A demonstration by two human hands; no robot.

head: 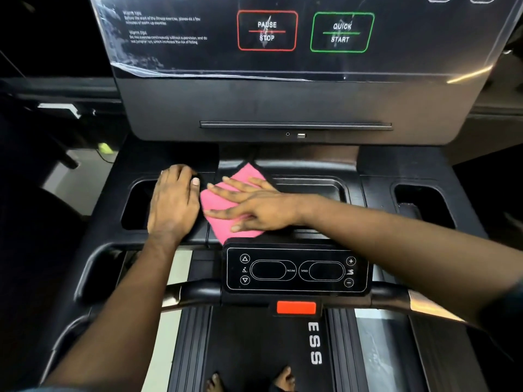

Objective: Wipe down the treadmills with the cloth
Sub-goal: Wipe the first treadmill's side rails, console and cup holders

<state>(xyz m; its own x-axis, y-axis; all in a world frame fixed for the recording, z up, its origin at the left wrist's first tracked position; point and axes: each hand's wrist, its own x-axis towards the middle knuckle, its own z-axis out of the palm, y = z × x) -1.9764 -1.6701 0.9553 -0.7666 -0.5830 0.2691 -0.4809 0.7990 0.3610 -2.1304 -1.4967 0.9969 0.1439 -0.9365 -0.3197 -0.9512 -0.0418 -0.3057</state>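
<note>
Pink cloth under right hand — left hand, cupholder beside.

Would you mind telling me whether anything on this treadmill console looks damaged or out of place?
The clear plastic film over the console display is wrinkled and lifting along its left and lower edges, with cloudy patches at the left. Nothing else stands out.
</note>
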